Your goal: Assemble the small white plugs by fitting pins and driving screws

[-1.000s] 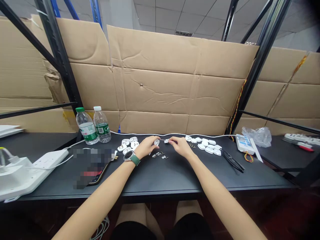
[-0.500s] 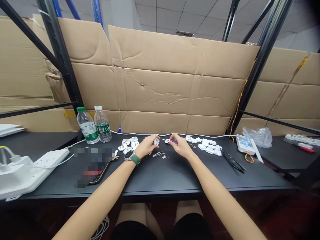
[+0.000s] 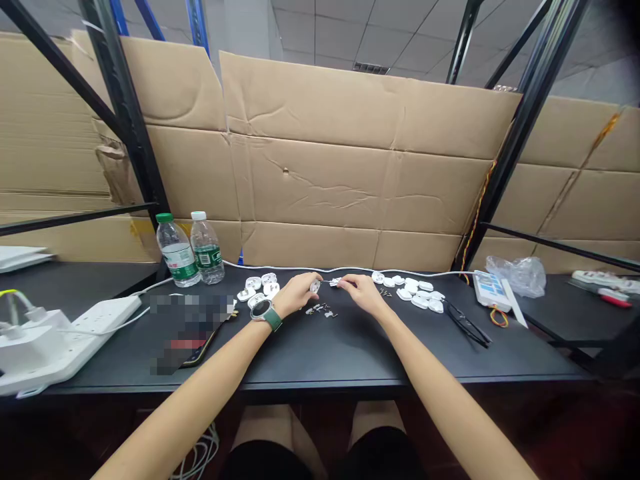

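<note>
My left hand, with a watch on its wrist, is closed around a small white plug piece near the back of the black table. My right hand pinches a thin tool with a purple handle, its tip at that white piece. Small metal parts lie on the table just in front of both hands. White plug shells lie in a group to the left and another to the right.
Two water bottles stand at the back left, beside a white cable. A white power strip and a phone lie on the left. Black pliers, a small white device and a plastic bag lie right. Cardboard backs the shelf.
Both hands stay at the same spot with small finger movements; the right hand has dipped slightly toward the table. The view has shifted a little.
</note>
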`<act>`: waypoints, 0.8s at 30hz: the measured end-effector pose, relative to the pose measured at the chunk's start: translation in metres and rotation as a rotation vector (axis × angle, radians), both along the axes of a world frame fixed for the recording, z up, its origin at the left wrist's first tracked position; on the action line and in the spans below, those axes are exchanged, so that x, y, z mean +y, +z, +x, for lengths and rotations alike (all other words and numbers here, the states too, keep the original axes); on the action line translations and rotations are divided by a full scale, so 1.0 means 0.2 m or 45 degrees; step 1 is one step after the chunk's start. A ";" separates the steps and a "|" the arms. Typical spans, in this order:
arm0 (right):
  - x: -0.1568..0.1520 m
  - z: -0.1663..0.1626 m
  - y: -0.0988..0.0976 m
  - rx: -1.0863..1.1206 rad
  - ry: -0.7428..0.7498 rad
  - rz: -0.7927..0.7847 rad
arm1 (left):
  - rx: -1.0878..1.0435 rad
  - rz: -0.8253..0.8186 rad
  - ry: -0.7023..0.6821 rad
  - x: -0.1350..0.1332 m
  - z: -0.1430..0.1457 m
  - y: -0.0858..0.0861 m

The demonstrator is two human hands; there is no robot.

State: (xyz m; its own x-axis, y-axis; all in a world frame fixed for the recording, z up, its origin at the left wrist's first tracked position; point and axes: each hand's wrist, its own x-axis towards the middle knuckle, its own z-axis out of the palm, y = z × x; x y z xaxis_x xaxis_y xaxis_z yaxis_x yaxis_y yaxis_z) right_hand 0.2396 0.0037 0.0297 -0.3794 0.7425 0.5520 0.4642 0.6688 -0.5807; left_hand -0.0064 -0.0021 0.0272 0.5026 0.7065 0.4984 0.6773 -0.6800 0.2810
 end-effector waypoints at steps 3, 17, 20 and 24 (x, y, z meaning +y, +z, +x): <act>0.02 0.00 -0.01 0.118 0.016 -0.248 | 0.038 -0.008 0.009 0.00 0.01 -0.01; 0.06 0.05 -0.04 0.839 0.327 -1.634 | 0.203 0.121 0.083 -0.02 0.04 -0.02; 0.07 0.07 -0.04 0.915 0.328 -1.757 | 0.248 0.167 0.105 -0.03 0.05 -0.01; 0.05 0.05 -0.05 0.862 0.345 -1.570 | 0.306 0.181 0.088 -0.04 0.05 0.00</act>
